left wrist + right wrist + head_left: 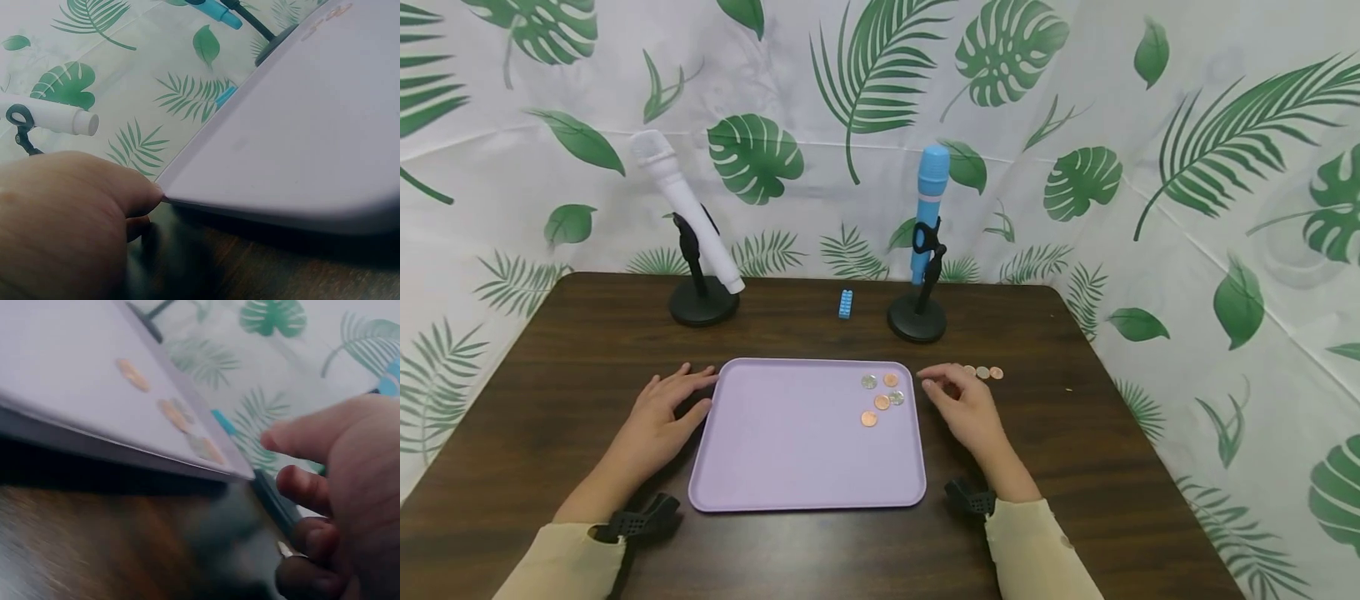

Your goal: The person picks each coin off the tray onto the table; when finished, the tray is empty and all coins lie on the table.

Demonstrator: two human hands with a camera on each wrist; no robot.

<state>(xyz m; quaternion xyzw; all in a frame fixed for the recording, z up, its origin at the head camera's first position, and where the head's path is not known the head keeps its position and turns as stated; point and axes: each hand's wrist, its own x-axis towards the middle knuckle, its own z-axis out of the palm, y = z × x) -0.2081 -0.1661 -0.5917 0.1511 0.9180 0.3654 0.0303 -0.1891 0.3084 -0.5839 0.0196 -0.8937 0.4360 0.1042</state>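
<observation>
A lilac tray (797, 467) lies flat on the table, with several copper and silver coins (882, 402) near its upper right corner. The left hand (655, 425) touches the tray's left edge near the far corner, its fingers relaxed. Beside the right edge hovers the right hand (964, 408), fingers loosely bent, thumb and forefinger apart. In the right wrist view nothing shows between that thumb (306, 434) and forefinger. A short row of coins (982, 372) sits on the table just beyond the right hand, the nearest partly hidden by it.
Behind the tray, a white microphone (688, 200) on a black stand is at left and a blue microphone (931, 187) on another at right. Between them lies a small blue brick (846, 304). A leaf-print cloth (1150, 275) hangs behind the brown table (1037, 350).
</observation>
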